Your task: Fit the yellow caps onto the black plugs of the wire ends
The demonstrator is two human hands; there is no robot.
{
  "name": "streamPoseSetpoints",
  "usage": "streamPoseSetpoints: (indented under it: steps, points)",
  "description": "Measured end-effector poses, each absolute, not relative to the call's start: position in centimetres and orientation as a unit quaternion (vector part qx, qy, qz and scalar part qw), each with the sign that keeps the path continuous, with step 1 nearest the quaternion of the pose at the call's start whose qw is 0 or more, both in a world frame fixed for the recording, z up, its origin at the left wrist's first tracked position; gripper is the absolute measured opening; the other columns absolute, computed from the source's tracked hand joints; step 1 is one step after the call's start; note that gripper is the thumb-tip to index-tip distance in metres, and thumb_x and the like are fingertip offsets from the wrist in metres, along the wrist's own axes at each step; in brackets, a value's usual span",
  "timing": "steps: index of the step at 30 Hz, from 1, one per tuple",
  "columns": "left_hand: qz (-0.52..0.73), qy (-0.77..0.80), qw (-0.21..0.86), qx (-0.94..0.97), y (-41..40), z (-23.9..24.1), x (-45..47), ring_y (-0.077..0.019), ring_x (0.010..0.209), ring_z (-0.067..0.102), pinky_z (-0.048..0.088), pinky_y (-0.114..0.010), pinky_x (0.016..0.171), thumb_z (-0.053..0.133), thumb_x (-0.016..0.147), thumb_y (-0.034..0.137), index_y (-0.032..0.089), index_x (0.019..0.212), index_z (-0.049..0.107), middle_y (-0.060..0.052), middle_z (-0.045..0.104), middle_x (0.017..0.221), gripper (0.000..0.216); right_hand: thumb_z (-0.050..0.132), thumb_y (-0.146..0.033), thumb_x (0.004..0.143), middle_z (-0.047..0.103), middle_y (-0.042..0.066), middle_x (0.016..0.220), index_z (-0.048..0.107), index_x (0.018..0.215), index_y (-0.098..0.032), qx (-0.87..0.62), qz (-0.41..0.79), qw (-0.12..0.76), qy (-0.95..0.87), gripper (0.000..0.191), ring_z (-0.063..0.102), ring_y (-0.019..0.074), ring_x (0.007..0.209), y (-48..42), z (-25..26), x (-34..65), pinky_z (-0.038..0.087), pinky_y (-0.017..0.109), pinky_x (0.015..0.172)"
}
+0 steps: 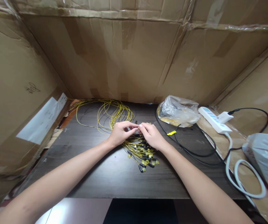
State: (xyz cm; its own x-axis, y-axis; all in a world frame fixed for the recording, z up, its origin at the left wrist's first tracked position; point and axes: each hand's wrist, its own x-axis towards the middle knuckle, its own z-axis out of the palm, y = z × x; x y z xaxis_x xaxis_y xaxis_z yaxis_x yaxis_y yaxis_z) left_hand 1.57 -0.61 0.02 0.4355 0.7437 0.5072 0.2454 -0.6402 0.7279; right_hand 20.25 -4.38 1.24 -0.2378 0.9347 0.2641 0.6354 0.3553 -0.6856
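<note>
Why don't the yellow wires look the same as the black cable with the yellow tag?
The yellow wires are thin, while the black cable is thicker. The yellow wires are many in a bunch; the black cable lies in a few loose loops. The yellow wires' ends have black and yellowish pieces, while the black cable wears a yellow tag. Both curve across the dark table.

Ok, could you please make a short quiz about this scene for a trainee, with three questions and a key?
1. True or false: the left hand and the right hand come close together.
2. What colour is the power strip? A) black B) white C) red
3. Fill in: in the picture, the clear bag lies to the ____ of the yellow wires.

Key: 1. True 2. B 3. right
</note>
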Motion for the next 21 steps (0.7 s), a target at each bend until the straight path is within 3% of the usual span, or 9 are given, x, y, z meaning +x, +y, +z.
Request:
streamPoseSetpoints:
  steps: [4,9,17,21]
  points:
    - [0.437,0.333,0.303,0.779,-0.79,0.22,1.8,-0.0111,0.063,0.065,0.05,-0.02,0.056,0.071,0.086,0.026,0.016,0.092,0.079,-0.005,0.077,0.085,0.014,0.038,-0.029,0.104,0.065,0.003,0.079,0.055,0.075,-0.021,-0.526,0.2,0.328,-0.759,0.035,0.058,0.0194,0.081,-4.49,1.45,20.28,0.038,0.033,0.079]
    - [0.434,0.338,0.306,0.777,-0.64,0.16,1.83,-0.0115,0.065,0.066,0.05,-0.02,0.057,0.071,0.086,0.027,0.017,0.092,0.079,-0.005,0.078,0.085,0.014,0.053,-0.024,0.096,0.068,0.003,0.093,0.061,0.094,-0.02,-0.521,0.185,0.355,-0.754,0.009,0.061,0.0201,0.088,-4.66,1.6,20.45,0.038,0.034,0.083]
    - [0.432,0.318,0.293,0.792,-0.9,0.24,1.7,-0.0098,0.06,0.063,0.051,-0.019,0.056,0.07,0.085,0.025,0.016,0.092,0.077,-0.005,0.077,0.086,0.014,0.037,-0.028,0.103,0.063,0.002,0.075,0.054,0.073,-0.021,-0.526,0.224,0.319,-0.756,0.035,0.056,0.0198,0.078,-4.43,1.34,20.27,0.038,0.032,0.076]
    - [0.435,0.334,0.291,0.784,-0.87,0.24,1.77,-0.0111,0.064,0.065,0.052,-0.02,0.056,0.07,0.085,0.026,0.016,0.091,0.076,-0.005,0.076,0.085,0.013,0.046,-0.028,0.1,0.067,0.003,0.087,0.06,0.086,-0.021,-0.524,0.216,0.343,-0.749,0.021,0.059,0.0203,0.086,-4.53,1.46,20.29,0.039,0.034,0.082]
